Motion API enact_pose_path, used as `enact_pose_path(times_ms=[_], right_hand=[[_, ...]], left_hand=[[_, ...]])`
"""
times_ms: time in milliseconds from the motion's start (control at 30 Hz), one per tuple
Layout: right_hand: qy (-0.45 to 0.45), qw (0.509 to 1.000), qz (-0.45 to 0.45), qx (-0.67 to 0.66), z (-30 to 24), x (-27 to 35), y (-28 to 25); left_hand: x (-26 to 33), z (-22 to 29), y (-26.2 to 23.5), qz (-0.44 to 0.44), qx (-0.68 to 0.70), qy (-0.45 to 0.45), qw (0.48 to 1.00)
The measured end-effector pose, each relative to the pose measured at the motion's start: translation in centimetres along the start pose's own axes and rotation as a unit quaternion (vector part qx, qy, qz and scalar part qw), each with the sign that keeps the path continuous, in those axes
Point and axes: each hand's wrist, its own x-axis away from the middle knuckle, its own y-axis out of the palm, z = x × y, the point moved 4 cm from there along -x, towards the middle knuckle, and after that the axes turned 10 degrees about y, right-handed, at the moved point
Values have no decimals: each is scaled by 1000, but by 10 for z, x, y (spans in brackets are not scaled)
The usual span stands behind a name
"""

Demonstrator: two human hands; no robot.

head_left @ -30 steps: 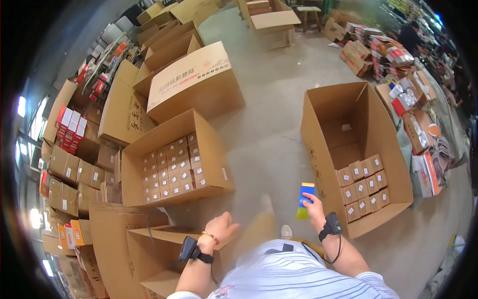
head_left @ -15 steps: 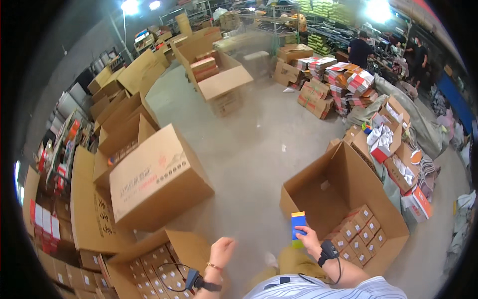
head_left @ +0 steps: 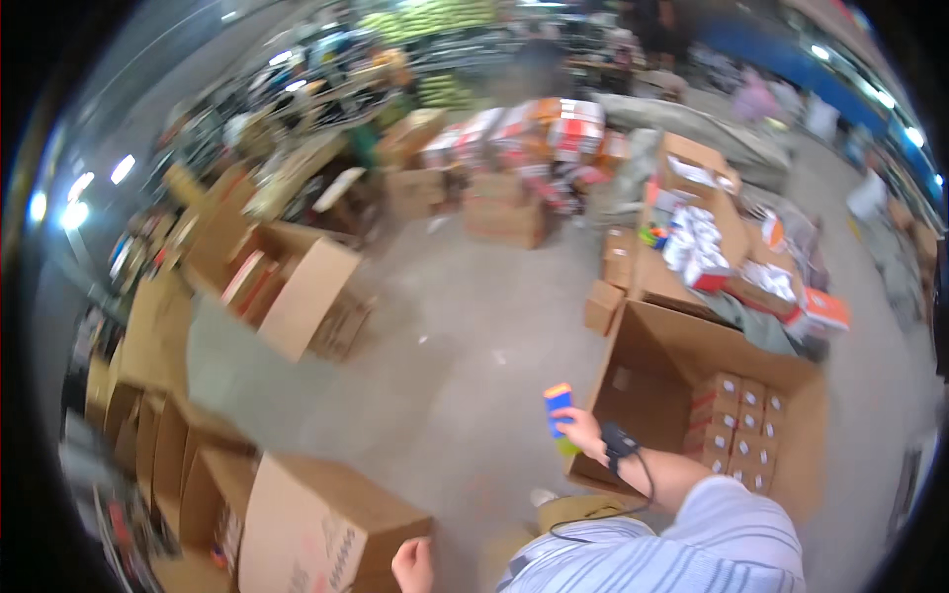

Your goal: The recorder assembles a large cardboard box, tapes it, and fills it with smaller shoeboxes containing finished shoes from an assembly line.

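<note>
My right hand (head_left: 583,433) grips a slim blue block (head_left: 559,407) with an orange top end; yellow-green shows below my fingers. It is held up just left of a large open carton (head_left: 652,326), apart from its wall. Inside that carton, small brown boxes (head_left: 727,435) with white labels stand stacked along the right part. My left hand (head_left: 412,565) is at the lower edge with its fingers curled closed and nothing visible in them. It is nearest to a big closed carton (head_left: 326,514) with printing on its side.
Behind the open carton lie opened boxes with white crumpled paper (head_left: 697,242). An open carton (head_left: 306,296) with smaller boxes inside stands at left on the grey floor (head_left: 465,366). Red-and-white packages (head_left: 514,138) are piled at the back. More open cartons (head_left: 198,474) line the left side.
The view has swung to the right, so the cartons appear further left. My right hand still holds the blue block, now more tilted. My left hand shows lower, mostly cut off by the lower edge.
</note>
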Motion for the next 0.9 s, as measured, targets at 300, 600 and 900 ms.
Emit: enact_pose_path(times_ms=[300,600,900], right_hand=[[-9,986,137,-94,-104,-146,-13],[9,870,393,297,-124,-208,-194],[73,767,357,528,-27,-345,-360]], left_hand=[[-221,-35,-13,-59,-16,-34,998],[-480,107,132,-263,20,86,961],[-615,78,272,-418,-251,92,868]])
